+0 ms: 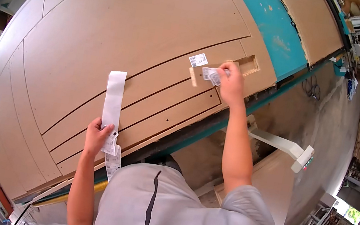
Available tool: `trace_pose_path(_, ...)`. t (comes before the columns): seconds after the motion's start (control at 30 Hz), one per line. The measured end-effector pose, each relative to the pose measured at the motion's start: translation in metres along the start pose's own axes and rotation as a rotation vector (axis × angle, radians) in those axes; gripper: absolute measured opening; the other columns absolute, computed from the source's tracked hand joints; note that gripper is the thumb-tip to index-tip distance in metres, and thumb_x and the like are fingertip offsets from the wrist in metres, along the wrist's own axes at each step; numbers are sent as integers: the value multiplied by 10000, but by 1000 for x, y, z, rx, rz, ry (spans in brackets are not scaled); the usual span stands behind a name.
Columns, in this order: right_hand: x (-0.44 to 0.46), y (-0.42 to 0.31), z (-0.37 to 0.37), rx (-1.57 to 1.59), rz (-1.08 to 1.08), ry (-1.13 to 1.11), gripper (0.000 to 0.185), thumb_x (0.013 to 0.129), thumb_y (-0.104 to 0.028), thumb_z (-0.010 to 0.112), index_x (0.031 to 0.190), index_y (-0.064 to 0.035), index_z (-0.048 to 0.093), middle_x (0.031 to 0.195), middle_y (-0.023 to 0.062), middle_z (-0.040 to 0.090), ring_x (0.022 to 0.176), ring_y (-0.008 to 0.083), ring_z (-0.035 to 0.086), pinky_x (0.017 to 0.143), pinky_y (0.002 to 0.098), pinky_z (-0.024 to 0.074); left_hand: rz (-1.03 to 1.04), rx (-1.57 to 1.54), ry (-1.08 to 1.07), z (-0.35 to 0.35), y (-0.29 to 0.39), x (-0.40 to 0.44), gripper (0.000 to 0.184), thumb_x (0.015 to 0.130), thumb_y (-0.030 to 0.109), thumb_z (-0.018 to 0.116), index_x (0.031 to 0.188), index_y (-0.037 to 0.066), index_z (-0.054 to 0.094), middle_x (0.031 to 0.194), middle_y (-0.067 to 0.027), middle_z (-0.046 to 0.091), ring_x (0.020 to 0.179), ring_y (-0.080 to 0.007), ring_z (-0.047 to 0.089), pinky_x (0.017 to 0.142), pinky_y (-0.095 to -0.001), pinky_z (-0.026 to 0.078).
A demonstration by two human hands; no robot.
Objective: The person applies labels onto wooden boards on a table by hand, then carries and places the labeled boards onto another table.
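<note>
My left hand (pixel 98 135) is closed around a long strip of labels (pixel 114 95). The strip's blank white part reaches up over the board, while printed labels dangle below my fingers beside the shirt. Between the fingers of my right hand (pixel 232 84) are several printed labels (pixel 211 75), fanned out just above the board. One printed label (pixel 198 60) lies on the large brown board (pixel 123 23), left of that hand. A short pale wood strip (pixel 193 77) lies close by. Grooves and a few small holes mark the board, and a rectangular recess (pixel 247 66) is cut near its right end.
Beyond the board is a turquoise surface (pixel 272 33) with another brown panel (pixel 314 21) behind it. To my right, a pale arm-like fixture (pixel 279 142) sticks out above the floor. A dark and teal edge (pixel 175 142) runs along the board's near side.
</note>
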State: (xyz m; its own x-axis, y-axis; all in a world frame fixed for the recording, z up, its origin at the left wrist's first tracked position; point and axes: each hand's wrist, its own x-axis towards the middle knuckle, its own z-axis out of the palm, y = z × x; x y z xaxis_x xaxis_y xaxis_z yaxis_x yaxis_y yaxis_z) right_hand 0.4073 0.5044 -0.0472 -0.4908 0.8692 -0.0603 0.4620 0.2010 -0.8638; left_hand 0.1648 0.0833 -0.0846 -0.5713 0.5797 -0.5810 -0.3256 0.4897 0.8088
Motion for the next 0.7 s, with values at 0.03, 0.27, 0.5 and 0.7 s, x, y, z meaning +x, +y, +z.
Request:
trace_pose_path(0.03,-1,-7,8,-116,-33,-15,145,977,-117,677,1070,-13,637,943,190,731,915,377,703,831,442,546,1,7,-2,0,0,-1,157,966,99,758,1046,-9,677,855,-9,700,695,-64,608,629,-250,500)
trace_pose_path(0.27,5,15,11,367,133,-204,187,1018,-140,673,1134,-11,604,1002,124,707,987,221,706,851,341,564,19,44,30,-2,-12,1,188,959,89,765,1091,-17,684,874,-9,698,723,-67,613,642,-254,508)
trace_pose_path(0.5,17,21,10,590,67,-170,325,1033,-111,645,1317,34,586,1132,161,714,1073,218,710,899,321,574,9,15,18,2,-1,-1,187,966,99,763,1087,-18,682,872,-9,700,715,-67,613,634,-253,504)
trace_pose_path(0.7,37,1,29,-269,-230,-49,443,926,-101,685,1363,-85,613,1286,188,669,1179,396,635,1026,458,511,-1,35,10,-2,-2,0,182,965,104,762,1079,-13,682,869,-7,696,710,-66,605,630,-255,500)
